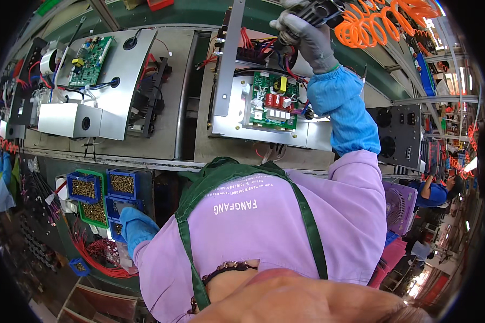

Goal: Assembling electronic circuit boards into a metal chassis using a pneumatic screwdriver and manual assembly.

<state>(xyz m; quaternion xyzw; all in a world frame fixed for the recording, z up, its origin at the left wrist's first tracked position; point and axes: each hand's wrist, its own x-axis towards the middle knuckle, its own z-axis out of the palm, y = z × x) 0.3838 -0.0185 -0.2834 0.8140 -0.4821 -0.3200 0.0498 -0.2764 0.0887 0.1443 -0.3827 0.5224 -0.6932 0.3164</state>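
Note:
Raised at the far side of the bench, my right hand (311, 44), in a grey glove and blue sleeve cover, is closed around a black power tool (319, 12). Below and left of it lies an open metal chassis (229, 125) with a green circuit board (275, 101) and bundled wires. A flat metal strip (230, 59) runs along the chassis's left side. My left hand (126, 206) reaches into a blue bin (137, 204) among the screw bins at the left. Its fingers are hidden by the bin and the blue sleeve cover (137, 226).
Another chassis (137, 81) with a circuit board stands on the left. Blue bins (122, 183) and a green bin (94, 212) hold brass-coloured screws. Red wires (99, 261) lie nearby. Orange coiled hose (369, 24) hangs at upper right; a black panel (397, 132) stands at right.

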